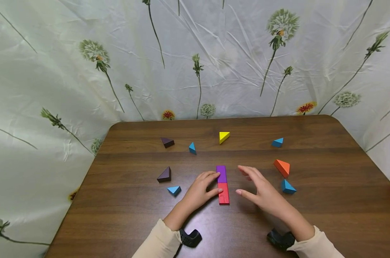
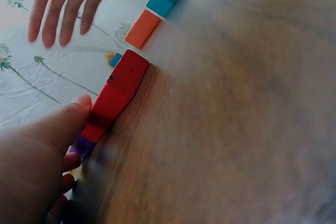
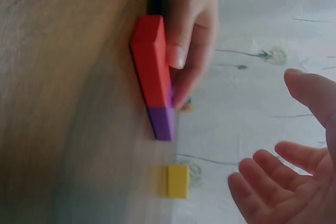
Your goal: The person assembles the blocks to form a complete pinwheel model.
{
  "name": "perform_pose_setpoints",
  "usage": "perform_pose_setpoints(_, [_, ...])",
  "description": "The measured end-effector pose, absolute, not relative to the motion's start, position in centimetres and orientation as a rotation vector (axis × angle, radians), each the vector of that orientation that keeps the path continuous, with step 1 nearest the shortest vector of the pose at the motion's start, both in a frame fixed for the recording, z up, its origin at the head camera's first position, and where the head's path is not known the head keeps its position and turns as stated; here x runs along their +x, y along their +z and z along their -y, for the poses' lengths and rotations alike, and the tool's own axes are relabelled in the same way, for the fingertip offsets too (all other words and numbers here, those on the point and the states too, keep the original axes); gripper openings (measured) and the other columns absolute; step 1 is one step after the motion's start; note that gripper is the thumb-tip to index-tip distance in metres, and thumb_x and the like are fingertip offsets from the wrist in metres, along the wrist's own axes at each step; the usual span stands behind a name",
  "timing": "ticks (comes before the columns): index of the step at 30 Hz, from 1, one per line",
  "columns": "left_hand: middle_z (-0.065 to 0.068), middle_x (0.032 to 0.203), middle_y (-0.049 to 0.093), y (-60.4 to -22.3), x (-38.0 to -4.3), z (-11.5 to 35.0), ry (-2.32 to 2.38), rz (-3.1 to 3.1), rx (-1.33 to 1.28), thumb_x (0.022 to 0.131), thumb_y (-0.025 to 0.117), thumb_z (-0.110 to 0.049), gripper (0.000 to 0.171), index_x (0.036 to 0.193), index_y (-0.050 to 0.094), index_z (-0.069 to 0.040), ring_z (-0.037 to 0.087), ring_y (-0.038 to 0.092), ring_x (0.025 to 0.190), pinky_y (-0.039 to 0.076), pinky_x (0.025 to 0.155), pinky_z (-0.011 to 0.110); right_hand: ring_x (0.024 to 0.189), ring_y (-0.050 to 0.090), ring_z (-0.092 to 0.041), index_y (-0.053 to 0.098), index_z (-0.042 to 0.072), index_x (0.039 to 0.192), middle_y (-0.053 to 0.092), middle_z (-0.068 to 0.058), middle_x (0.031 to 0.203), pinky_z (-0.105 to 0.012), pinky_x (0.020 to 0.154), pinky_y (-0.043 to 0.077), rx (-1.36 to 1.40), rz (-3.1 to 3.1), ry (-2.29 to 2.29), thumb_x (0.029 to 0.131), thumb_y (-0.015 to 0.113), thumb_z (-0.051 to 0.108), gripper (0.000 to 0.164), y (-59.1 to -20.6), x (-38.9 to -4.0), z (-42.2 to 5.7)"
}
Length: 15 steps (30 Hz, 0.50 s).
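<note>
A red block [image 1: 225,199] and a purple block [image 1: 221,172] lie end to end in one straight strip on the wooden table, the purple at the far end. My left hand [image 1: 195,193] is at the strip's left side. Its thumb touches the red block and its index fingertip touches the purple one. In the left wrist view the thumb lies against the red block [image 2: 118,90], and the other fingers are partly hidden. To the right of the strip hovers my right hand [image 1: 266,191], holding nothing, fingers spread and apart from the blocks.
Several triangular blocks lie around: a yellow block [image 1: 223,137] behind the strip, an orange block [image 1: 283,167] and a blue block [image 1: 288,186] on the right, a dark block [image 1: 165,175] on the left. A flowered curtain [image 1: 182,86] hangs behind the table's far edge.
</note>
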<state>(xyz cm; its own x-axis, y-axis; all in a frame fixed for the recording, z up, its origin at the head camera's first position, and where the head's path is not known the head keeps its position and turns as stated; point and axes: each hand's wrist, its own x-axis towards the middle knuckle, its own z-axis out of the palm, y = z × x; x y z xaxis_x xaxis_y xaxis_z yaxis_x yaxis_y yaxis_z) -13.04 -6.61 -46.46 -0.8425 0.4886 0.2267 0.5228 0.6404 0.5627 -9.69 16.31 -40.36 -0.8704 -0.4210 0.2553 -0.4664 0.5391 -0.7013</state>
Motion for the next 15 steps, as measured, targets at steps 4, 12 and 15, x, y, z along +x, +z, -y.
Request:
perform_pose_setpoints(4, [0.005, 0.123, 0.051, -46.4, -13.0, 6.6, -0.984, 2.792, -0.874, 0.084, 0.061, -0.038, 0.051, 0.128, 0.051, -0.011, 0.023, 0.042, 0.117, 0.034, 0.097, 0.037, 0.114, 0.041, -0.025, 0.034, 0.006, 0.135, 0.039, -0.008, 0.13, -0.046, 0.088, 0.039, 0.671, 2.696, 1.166, 0.079, 0.07, 0.021, 0.069, -39.7, -9.0, -17.6])
perform_pose_setpoints(12, [0.005, 0.123, 0.051, -46.4, -13.0, 6.6, -0.977, 2.779, -0.888, 0.085, 0.061, -0.036, 0.051, 0.128, 0.051, -0.01, 0.023, 0.042, 0.117, 0.033, 0.098, 0.037, 0.113, 0.04, -0.026, 0.037, 0.007, 0.135, 0.041, -0.009, 0.129, -0.009, 0.09, 0.025, 0.488, 2.632, 1.061, 0.072, 0.075, 0.01, 0.073, -39.5, -7.5, -20.8])
perform_pose_setpoints(15, [0.005, 0.123, 0.051, -46.4, -13.0, 6.6, -0.974, 2.787, -0.887, 0.085, 0.06, -0.037, 0.051, 0.128, 0.051, -0.01, 0.024, 0.042, 0.117, 0.033, 0.098, 0.037, 0.11, 0.042, -0.03, 0.037, 0.004, 0.134, 0.042, -0.013, 0.125, -0.006, 0.088, 0.026, 0.421, 2.615, 1.036, 0.073, 0.074, 0.009, 0.071, -39.9, -7.1, -22.1])
